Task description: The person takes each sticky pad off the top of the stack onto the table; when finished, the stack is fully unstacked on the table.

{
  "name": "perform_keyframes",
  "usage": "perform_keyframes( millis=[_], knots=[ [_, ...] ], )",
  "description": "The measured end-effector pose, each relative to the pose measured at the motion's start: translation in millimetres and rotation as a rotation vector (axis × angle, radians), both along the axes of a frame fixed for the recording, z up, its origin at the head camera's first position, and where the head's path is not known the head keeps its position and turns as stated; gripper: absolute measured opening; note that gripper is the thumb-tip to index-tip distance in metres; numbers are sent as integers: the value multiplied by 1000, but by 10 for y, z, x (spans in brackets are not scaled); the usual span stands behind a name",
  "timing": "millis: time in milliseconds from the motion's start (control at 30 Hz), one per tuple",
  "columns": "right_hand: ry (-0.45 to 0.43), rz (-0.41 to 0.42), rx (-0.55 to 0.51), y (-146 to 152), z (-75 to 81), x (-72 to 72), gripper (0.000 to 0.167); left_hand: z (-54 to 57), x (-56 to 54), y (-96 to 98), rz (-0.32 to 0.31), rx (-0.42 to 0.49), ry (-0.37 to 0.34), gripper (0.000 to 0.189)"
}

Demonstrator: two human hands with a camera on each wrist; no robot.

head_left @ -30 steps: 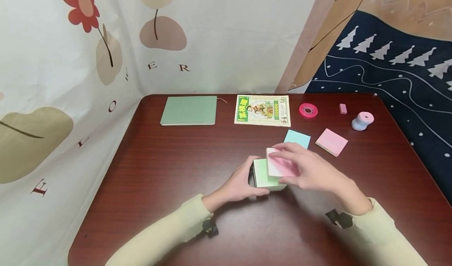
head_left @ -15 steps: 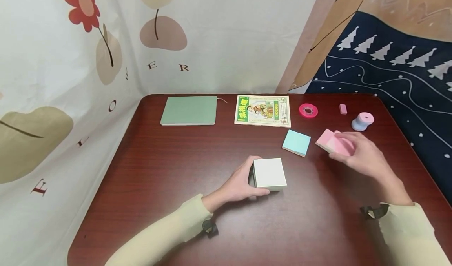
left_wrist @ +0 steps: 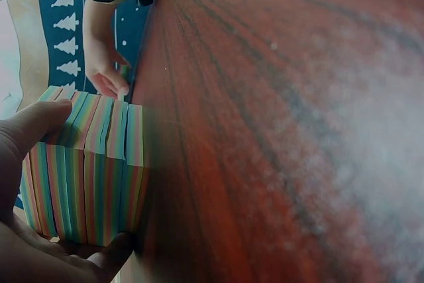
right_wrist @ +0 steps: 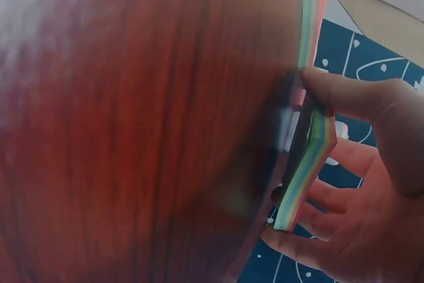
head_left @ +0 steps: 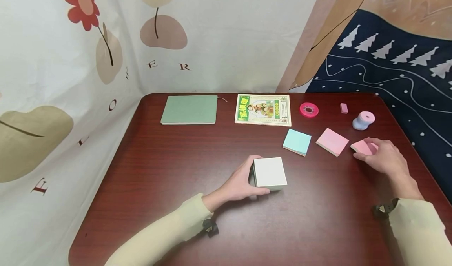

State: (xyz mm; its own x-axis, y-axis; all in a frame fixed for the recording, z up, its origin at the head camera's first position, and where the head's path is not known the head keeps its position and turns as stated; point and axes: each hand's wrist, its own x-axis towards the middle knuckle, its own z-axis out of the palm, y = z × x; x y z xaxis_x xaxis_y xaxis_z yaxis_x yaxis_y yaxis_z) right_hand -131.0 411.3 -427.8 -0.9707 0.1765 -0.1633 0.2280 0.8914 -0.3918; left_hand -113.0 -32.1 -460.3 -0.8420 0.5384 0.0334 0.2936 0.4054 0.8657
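The left grip (head_left: 243, 181) holds a block of paper pads (head_left: 270, 172) near the middle of the surface (head_left: 169, 152); its white top, almost square, faces upward. At right, the right grip (head_left: 388, 158) pinches a pink pad (head_left: 362, 147); its edges run diagonally, one corner pointing left; its longer axis I cannot tell. The surface is reddish, wood-grained; printed cloth (head_left: 226, 42) hangs behind.

Seen as white-topped sticky-note stack (head_left: 270, 172), sides striped pink, yellow, green, blue, pads slightly uneven; held upright on table (head_left: 318, 215). Also pink pad (head_left: 363, 147), striped edges, pinched, tilted with underside partly showing; well right of stack, farther back.
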Motion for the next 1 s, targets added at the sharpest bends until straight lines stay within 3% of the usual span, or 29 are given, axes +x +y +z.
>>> perform_keyframes(
  millis=[433,633,733,867,1000],
  knots=[
    [-49,57,-3,7,2,1,87,-3,0,-4,-1,-1,-3,86],
    [31,90,36,-218,137,6,86,-1,-3,-3,-1,-3,-6,86],
    [134,177,21,-441,242,-2,79,-2,-7,-5,1,-1,-6,86],
    [302,356,-53,-844,388,15,68,-8,-10,-7,0,1,-5,86],
    [350,544,-130,-1294,457,92,65,-8,-15,-3,-3,-1,-9,86]
  ],
)
